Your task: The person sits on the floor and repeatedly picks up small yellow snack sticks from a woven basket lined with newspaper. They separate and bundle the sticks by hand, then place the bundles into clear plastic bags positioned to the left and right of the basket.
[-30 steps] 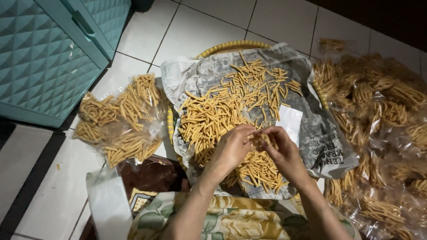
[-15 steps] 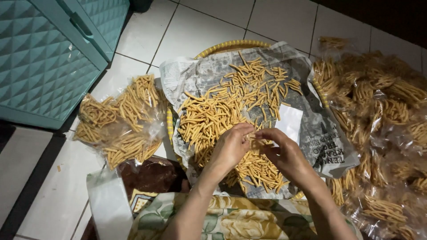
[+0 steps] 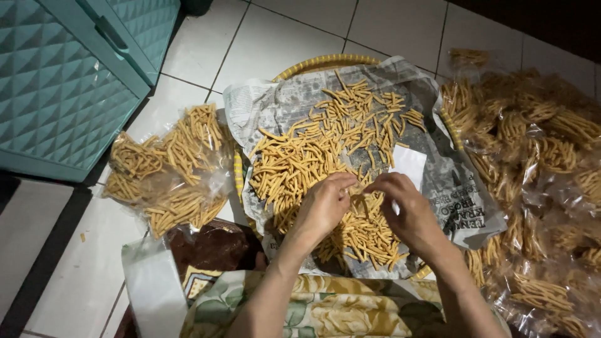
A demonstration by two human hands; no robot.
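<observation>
Both hands down over the near end of the snack pile. Left hand (image 3: 324, 206) palm-down, fingers curled narrow, tips touching the loose fried snack sticks (image 3: 319, 156); looks like a few sticks pinched under the fingertips, but the grip itself is hidden by the back of the hand, so can't tell for sure. Right hand (image 3: 404, 209) just beside it, fingers bent inward toward the left hand, tips on the same sticks. Whether it actually holds any: can't tell. Gap between the two hands is small, with sticks visible in it.

Sticks lie in a wide heap on a sheet of newspaper (image 3: 460, 200), densest left of centre, thinner toward the far edge. Small white paper slip (image 3: 408, 166) lies on the newspaper just beyond the right hand, partly behind it.

Containers:
- Round woven tray (image 3: 325, 61), yellow rim, under the newspaper; only arcs of the rim show.
- Clear plastic bags (image 3: 166, 169) on the tile floor left of the tray, filled with the same sticks.
- Big heap of filled bags (image 3: 544, 163) right of the tray, touching its edge.

Teal cabinet (image 3: 62, 81) at far left. Floral cloth (image 3: 313, 310) over the person's lap at the bottom edge.
</observation>
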